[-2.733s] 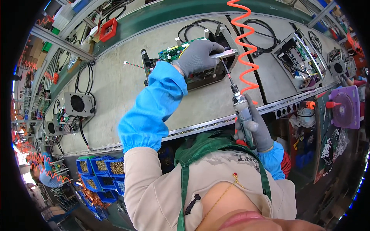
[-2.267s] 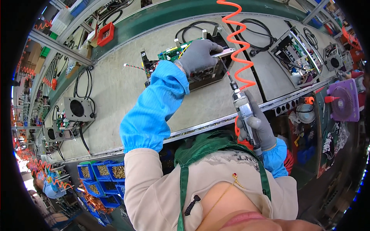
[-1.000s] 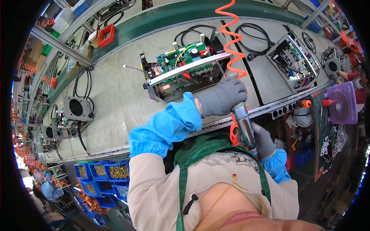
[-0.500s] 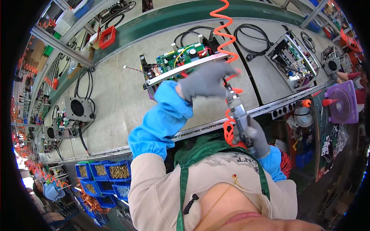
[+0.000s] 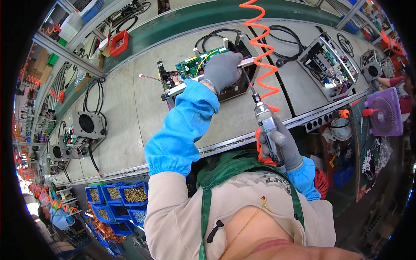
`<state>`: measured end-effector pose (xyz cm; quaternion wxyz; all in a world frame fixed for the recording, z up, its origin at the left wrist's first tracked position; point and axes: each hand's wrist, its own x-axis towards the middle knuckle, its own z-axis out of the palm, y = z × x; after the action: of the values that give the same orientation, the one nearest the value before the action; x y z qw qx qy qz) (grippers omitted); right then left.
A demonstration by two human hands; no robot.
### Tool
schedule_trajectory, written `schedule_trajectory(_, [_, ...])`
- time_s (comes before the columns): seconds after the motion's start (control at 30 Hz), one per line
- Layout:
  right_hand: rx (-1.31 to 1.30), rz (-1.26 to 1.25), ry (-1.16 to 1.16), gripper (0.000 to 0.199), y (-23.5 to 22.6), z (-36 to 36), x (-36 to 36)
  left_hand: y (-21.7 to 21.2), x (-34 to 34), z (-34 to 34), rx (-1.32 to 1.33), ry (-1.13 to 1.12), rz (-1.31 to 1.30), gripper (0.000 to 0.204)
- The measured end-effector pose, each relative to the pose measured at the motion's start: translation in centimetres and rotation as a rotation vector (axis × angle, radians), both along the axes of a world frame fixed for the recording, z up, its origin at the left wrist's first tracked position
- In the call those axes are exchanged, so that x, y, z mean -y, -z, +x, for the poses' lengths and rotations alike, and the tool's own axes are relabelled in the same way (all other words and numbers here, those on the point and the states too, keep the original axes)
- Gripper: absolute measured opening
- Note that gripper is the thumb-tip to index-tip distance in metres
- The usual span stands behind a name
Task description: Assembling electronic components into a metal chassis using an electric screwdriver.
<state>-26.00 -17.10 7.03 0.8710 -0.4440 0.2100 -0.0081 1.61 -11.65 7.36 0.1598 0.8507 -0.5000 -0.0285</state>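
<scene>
Fingers (image 5: pixel 221 65) of the left hand (image 5: pixel 223 71) lay curled down over the top of the open control unit (image 5: pixel 203 80), pressing on its metal rail, not pinching it. That unit sat mid-counter (image 5: pixel 121 117), green circuit board (image 5: pixel 193 67) exposed. Judged heavy and stiff in the frame, fragile on the board side; best held by rail or chassis edge, never by components or wires.

Right hand (image 5: pixel 281 147) was wrapped tight round the grey pneumatic screwdriver (image 5: pixel 265 123), bit angled up toward the unit's right end; tip contact couldn't be made out. Tool looked rigid, moderately weighty, and the orange coiled air hose (image 5: pixel 260 52) would tug on it, so a full-fist grip on the barrel made sense.

Nearby: second open unit (image 5: pixel 325 54) to the right, fan assembly (image 5: pixel 86 125) to the left, blue bins of screws (image 5: pixel 125 197) below the counter edge.
</scene>
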Motion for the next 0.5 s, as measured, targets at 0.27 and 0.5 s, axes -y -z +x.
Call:
schedule_trajectory(0.27, [-0.022, -0.025, 0.031, 0.077, 0.2, -0.12, -0.35, 0.12, 0.04, -0.07, 0.01, 0.001, -0.023, 0.023])
schedule_trajectory(0.5, [-0.021, 0.007, 0.007, 0.069, 0.87, -0.18, -0.15, 0.1, -0.02, -0.2, -0.006, 0.01, -0.022, 0.024])
